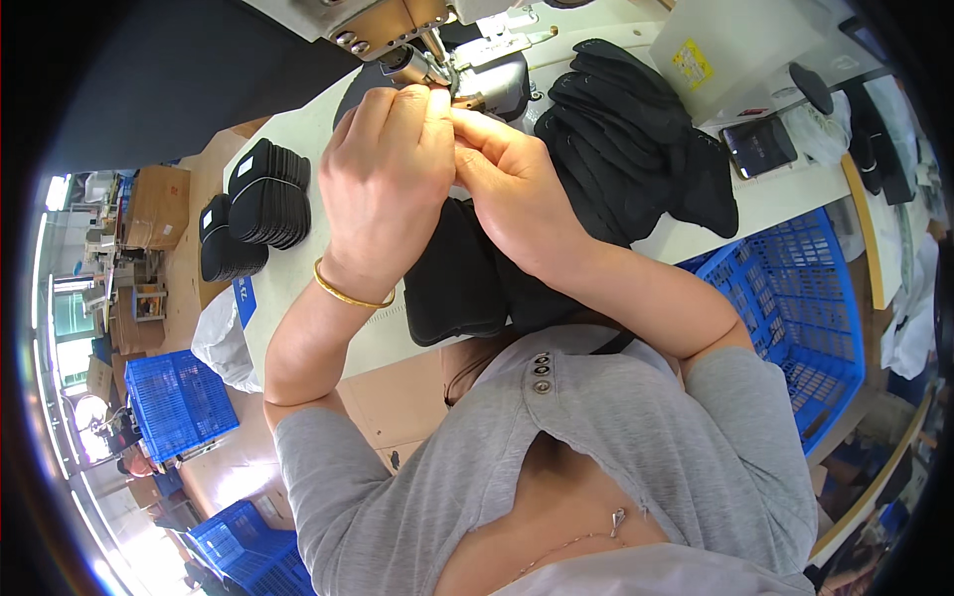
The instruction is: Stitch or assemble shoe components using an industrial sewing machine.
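Note:
My left hand (388, 174) and my right hand (522, 194) meet just in front of the needle area of a sewing machine (397, 32). Both have their fingers bent and pinched together, the fingertips touching or nearly so. Whatever lies between the fingertips is too small or too hidden to make out. Under my wrists, black padded fabric pieces (452, 283) hang over the table's near edge. More black fabric (507, 84) shows beyond my fingers at the machine. To the right of my right hand lies a heap of black fabric pieces (621, 129).
Two tied stacks of black pieces, a larger one (270, 194) and a smaller one (227, 243), stand on the white table (298, 323) at left. A phone (760, 147) lies at right. Blue crates flank me, one at right (795, 308), another at left (179, 402).

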{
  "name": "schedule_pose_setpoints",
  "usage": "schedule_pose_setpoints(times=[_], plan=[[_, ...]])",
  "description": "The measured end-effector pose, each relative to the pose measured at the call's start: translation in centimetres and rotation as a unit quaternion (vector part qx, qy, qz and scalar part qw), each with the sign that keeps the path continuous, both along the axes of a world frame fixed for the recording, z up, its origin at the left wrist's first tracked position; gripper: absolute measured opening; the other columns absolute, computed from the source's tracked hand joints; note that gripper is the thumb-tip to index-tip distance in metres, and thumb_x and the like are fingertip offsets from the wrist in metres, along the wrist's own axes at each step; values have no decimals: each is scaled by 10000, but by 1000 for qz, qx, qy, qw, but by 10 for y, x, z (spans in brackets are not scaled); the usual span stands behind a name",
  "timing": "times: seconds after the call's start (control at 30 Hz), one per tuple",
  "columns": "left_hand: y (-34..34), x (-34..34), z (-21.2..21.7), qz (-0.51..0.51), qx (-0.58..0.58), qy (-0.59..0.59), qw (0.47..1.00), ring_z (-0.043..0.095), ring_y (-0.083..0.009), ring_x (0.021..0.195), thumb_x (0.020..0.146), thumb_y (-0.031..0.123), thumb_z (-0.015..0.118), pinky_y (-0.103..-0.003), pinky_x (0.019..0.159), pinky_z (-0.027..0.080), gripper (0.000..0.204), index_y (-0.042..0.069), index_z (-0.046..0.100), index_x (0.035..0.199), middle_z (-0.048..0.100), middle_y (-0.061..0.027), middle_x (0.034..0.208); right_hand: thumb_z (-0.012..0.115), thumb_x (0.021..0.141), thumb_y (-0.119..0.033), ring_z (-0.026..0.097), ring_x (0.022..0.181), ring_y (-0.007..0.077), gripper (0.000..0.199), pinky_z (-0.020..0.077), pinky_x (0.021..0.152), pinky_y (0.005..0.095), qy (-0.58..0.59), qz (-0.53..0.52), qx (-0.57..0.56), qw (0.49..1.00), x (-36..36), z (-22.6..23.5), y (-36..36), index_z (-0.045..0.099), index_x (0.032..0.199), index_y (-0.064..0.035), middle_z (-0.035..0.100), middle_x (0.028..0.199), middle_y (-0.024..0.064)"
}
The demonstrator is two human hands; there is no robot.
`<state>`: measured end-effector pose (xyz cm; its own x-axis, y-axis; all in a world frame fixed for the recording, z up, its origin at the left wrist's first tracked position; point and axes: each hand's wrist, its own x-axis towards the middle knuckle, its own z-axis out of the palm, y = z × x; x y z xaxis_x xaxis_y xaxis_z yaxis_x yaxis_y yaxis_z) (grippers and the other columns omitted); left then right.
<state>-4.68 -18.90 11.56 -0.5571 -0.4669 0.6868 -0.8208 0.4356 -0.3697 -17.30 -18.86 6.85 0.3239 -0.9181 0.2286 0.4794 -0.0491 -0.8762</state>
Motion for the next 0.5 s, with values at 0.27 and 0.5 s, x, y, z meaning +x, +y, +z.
schedule_pose_setpoints(times=[0.27,0.5], plan=[[3,-6,11,34,51,21,998,606,-206,756,685,52,673,-314,592,530,151,40,624,827,597,-56,823,474,986,-35,535,836,46,223,470,754,230,-43,4,4,999,-1,0,2,628,1116,61,656,932,19],[7,-10,14,65,124,83,987,630,-271,765,700,-1,636,-373,609,525,112,23,605,805,593,-91,809,516,964,-52,540,762,55,204,473,693,236,-14,-2,-14,1000,-4,-6,4,627,1088,65,661,845,30]])
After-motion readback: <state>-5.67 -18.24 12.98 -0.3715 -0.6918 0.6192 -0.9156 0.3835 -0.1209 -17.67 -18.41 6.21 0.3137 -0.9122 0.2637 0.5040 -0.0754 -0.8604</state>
